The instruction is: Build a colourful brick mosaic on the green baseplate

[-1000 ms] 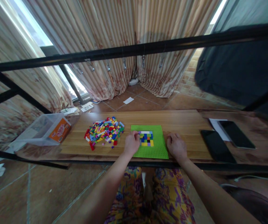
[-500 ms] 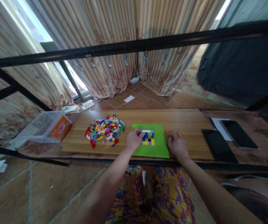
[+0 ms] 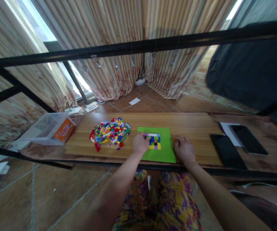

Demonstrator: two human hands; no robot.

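A green studded baseplate (image 3: 163,155) lies on the wooden board, bearing a flat patch of toy bricks (image 3: 155,141) in white, blue, yellow, orange, black and purple. Over the plate's left part, my left hand (image 3: 140,143) has its thumb and fingers pinched together at the left edge of that patch. Whatever sits between those fingertips is too small and covered to make out. Just right of the plate, my right hand (image 3: 185,149) rests on the board with its fingers curled in, and no object shows in it.
A heap of loose toy bricks (image 3: 110,132) spreads over the board's left half. Further left stands a clear plastic box (image 3: 48,128) with an orange label. Two dark phones (image 3: 228,151) lie at the right by a white paper (image 3: 229,133). A black metal bar (image 3: 138,48) crosses beyond the board.
The whole view has shifted slightly. My left hand stays at the left edge of the brick patch, its fingers a little further over it. The right hand keeps its place.
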